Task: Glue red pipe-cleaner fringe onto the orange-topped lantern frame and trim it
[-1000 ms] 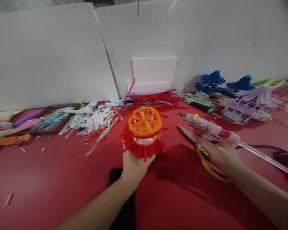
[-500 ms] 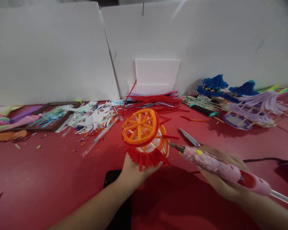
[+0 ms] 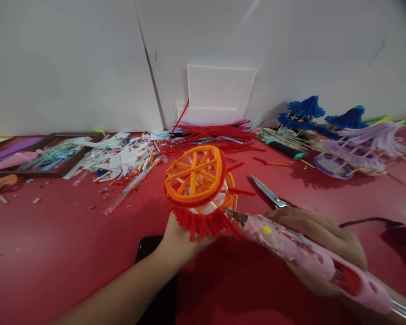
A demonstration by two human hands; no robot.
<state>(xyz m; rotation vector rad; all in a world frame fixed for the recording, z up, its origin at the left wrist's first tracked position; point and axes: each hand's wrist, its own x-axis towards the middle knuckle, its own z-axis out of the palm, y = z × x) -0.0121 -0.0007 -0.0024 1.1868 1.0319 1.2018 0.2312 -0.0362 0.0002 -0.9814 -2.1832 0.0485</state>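
Note:
My left hand (image 3: 182,241) is closed around the underside of a pipe-cleaner model (image 3: 194,174), its fingers mostly hidden behind it. The model has an orange wheel-like ring with spokes on top, a red fringe (image 3: 203,223) below, and white sticks and orange loops between. In my right hand (image 3: 321,232) is a pink hot glue gun (image 3: 291,246), smeared with dried glue. Its dark nozzle (image 3: 235,215) points at the model's right side, close to the fringe; whether it touches I cannot tell. A short red pipe cleaner (image 3: 242,192) sticks out to the right of the model.
Open-bladed scissors (image 3: 269,192) lie just beyond my right hand. A black phone-like slab (image 3: 157,289) is under my left forearm. Red pipe cleaners (image 3: 213,137), white scraps (image 3: 125,158) and a brown frame (image 3: 59,169) lie toward the back. Blue (image 3: 306,110) and purple fringed models (image 3: 355,153) stand at right.
The glue gun's nozzle has moved left and slightly down, to the model's lower right side. The model has shifted a little left in my left hand, and the view has tilted down.

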